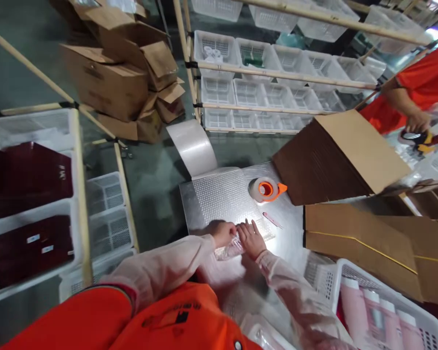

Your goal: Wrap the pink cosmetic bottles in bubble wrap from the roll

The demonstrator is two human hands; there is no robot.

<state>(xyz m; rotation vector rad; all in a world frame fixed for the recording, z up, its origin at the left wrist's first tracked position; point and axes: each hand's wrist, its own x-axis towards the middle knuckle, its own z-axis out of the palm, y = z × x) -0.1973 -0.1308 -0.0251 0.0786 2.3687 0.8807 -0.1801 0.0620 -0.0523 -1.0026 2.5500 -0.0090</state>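
At the near edge of a metal table (290, 228), a small bundle in clear bubble wrap (229, 250) shows pink through the film. My left hand (223, 234) is closed on its upper left side, fingers curled in. From the right, my right hand (251, 239) grips the bundle, with its fingers stretched over the wrap; the thumb is hidden. Under and beyond my hands lies a sheet of bubble wrap (224, 194), its far end (195, 148) curling up past the table. An orange tape dispenser (265, 189) and a thin pink cutter (272, 220) lie right of the sheet.
A large cardboard box (336, 160) stands at the table's right, with flat cardboard (361, 243) nearer. A white basket (390, 296) holds several pink bottles. Racks of white bins (255, 92), piled cartons (105, 82) and dark red boxes (32, 243) surround me. A co-worker's hand (418, 120) is at right.
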